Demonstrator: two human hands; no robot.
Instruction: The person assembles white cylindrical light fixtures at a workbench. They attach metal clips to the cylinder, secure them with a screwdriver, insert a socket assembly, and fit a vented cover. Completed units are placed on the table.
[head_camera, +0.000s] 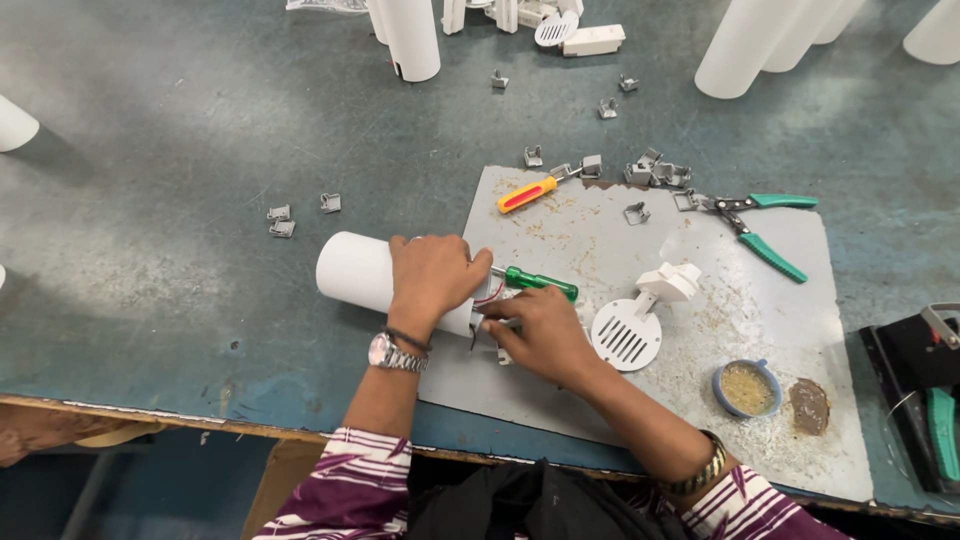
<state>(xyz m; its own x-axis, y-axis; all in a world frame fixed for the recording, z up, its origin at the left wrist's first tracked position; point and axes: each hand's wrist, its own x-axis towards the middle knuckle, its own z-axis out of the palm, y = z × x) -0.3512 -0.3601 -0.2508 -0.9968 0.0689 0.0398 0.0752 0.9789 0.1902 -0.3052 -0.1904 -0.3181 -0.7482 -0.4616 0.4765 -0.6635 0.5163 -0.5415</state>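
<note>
Two hands work at the near edge of a worn blue-green table (150, 150), over a scuffed grey metal sheet (700, 330) with rust-coloured stains. The left hand (432, 275), a metal watch on its wrist, is closed over a smooth white cylinder (352, 270) that lies on its side, half on the table and half on the sheet. The right hand (540, 335) is curled at the open end of the cylinder, pinching something small; what it grips cannot be told. Thin red and dark wires show between the two hands.

Just behind the right hand lies a green-handled screwdriver (540, 282). Farther back on the sheet rests a screwdriver with a yellow and red handle (527, 195). Beside the right hand sits a white slotted round plate (626, 335) on a white plastic bracket. Green-handled pliers (765, 225) lie at the far right corner of the sheet. Small bent grey metal clips (655, 172) are scattered over sheet and table. A shallow blue-rimmed lid (747, 388) holds yellowish paste. More white tubes (410, 38) stand upright along the far edge.
</note>
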